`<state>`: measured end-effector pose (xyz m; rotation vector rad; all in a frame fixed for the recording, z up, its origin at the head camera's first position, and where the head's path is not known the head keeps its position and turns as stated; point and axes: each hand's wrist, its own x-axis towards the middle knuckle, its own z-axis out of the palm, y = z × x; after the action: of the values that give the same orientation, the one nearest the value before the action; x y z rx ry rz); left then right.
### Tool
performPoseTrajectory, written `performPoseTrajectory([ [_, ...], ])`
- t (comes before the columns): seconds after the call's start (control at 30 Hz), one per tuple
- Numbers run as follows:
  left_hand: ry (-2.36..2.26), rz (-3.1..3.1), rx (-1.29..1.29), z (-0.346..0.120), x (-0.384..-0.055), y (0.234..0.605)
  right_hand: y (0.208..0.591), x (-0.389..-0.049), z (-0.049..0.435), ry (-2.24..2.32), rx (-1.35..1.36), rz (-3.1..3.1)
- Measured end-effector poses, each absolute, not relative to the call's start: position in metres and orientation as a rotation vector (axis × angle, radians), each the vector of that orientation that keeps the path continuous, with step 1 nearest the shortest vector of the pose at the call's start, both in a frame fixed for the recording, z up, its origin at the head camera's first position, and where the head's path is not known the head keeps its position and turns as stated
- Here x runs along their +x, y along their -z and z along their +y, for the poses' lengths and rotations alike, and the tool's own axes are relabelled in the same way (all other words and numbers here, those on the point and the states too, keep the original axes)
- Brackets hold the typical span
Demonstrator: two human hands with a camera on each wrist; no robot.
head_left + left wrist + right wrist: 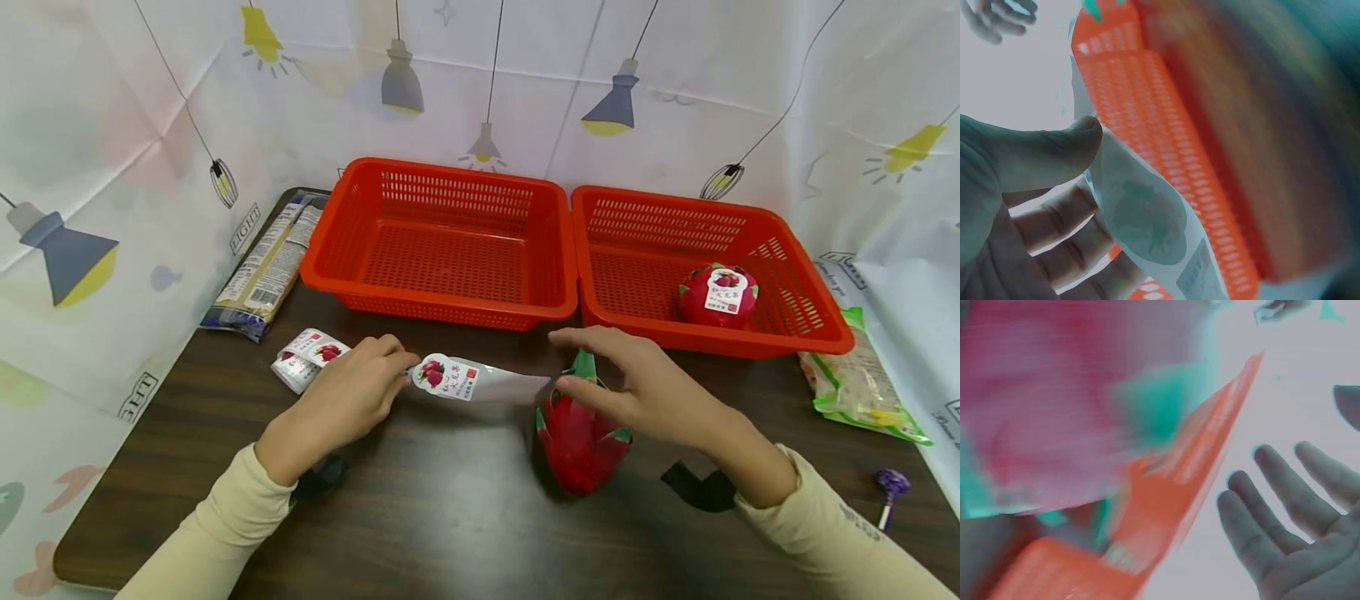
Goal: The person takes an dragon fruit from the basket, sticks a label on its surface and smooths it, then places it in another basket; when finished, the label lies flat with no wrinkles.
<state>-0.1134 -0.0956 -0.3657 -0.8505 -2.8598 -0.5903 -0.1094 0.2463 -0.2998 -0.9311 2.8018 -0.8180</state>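
Observation:
In the head view my left hand point(345, 392) pinches a strip of stickers point(450, 379) between thumb and fingers. Its loose end reaches right, bare of stickers there, with one dragon-fruit label showing near the fingertips. Behind the hand lies the sticker roll point(296, 367). A red dragon fruit point(581, 442) with green tips stands on the table. Close over its green top is my right hand point(630, 379), thumb and fingers spread apart. The right wrist view shows those fingers point(1285, 481) relaxed, with the blurred fruit point(1054, 412) away from them.
Two red plastic baskets point(442, 308) point(712, 337) stand side by side at the back; the right one holds a labelled dragon fruit point(716, 312). A long food packet point(262, 275) lies at left, a green-edged bag point(862, 383) and a purple lollipop point(892, 483) at right.

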Motion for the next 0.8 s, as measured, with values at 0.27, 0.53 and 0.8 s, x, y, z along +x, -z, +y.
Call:
performPoseTrajectory([
  [0.27, 0.582, -2.697, -0.969, -0.081, -0.098, 0.351, 0.276, -0.130, 0.172, 0.693, -0.939, 2.502],
  [0.53, 0.618, -2.706, -0.996, -0.078, -0.096, 0.350, 0.290, -0.127, 0.149, 0.702, -0.924, 2.540],
  [0.8, 0.912, -2.850, -1.115, -0.093, -0.114, 0.333, 0.296, -0.123, 0.150, 0.707, -1.011, 2.533],
])
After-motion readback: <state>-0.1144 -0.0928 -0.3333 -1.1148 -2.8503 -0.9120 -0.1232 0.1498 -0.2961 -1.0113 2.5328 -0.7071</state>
